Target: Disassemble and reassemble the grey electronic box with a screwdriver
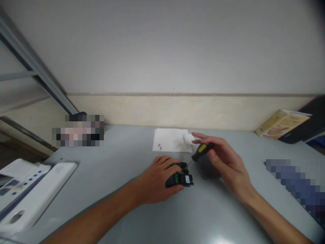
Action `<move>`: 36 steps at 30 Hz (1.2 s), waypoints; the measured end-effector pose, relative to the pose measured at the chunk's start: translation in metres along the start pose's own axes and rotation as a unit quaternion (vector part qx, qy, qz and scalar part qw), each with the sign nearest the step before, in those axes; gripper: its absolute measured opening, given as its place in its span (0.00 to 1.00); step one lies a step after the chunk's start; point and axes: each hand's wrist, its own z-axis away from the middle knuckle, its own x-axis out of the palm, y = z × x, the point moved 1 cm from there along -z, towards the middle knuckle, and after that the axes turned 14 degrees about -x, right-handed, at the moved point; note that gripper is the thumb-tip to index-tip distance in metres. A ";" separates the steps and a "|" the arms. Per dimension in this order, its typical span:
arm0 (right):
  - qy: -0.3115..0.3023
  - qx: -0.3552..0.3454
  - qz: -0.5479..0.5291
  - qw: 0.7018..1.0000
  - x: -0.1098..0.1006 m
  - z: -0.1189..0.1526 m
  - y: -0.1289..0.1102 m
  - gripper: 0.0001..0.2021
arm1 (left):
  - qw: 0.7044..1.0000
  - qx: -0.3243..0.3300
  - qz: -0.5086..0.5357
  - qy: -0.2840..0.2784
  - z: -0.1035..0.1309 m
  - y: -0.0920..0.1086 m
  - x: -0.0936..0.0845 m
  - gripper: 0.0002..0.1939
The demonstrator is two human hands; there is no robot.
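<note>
My left hand (162, 179) is wrapped over an opened black device (181, 178) on the table, and a green circuit board shows inside it. A small white label sits on the device's right part; its left part is hidden under my palm. My right hand (225, 161) grips a screwdriver (202, 150) by its black and yellow handle, thumb below and fingers above. The thin shaft slants down left, its tip at or close to the device's upper right part. Whether it touches a screw I cannot tell. Behind, white paper (170, 139) carries several tiny dark pieces (159, 146) and a rounded white object (188, 138).
On the grey table (114, 149), a long white case (50, 193) lies at the left beside a white and blue box (22, 179). A yellow box (281, 124) leans by a dark panel (309, 118) at the back right. A wall (162, 110) borders the far edge.
</note>
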 end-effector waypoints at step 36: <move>0.052 -0.006 0.036 0.998 0.010 0.002 -0.012 0.12 | 1.000 -0.021 0.002 0.004 0.001 -0.007 0.004 0.16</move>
